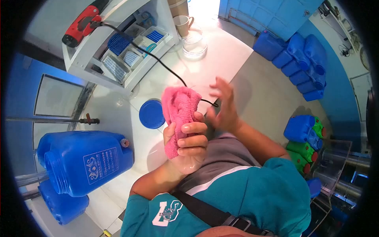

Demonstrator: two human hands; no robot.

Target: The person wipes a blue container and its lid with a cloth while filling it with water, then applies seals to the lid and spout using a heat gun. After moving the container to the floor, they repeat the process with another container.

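Observation:
My left hand point(189, 146) is wrapped round a bunched pink towel point(181, 102), held upright in front of my body. The towel's folded upper end sticks out above my fingers. Just to its right, my right hand point(224, 103) is raised with fingers apart and nothing visible in it; it is slightly blurred. A black cable point(167, 69) runs down from a red and black power tool point(81, 27) on the shelf top, passes behind the towel and shows again near my right hand. A round blue lid point(152, 114) lies left of the towel.
Large blue jerrycans point(89, 162) stand at left below a pipe with a valve point(90, 120). A white shelf point(138, 75) holds baskets. Near it are a mug point(182, 26) and clear round containers point(194, 48). More blue jerrycans point(294, 59) line the right wall; green containers point(300, 156) sit lower right.

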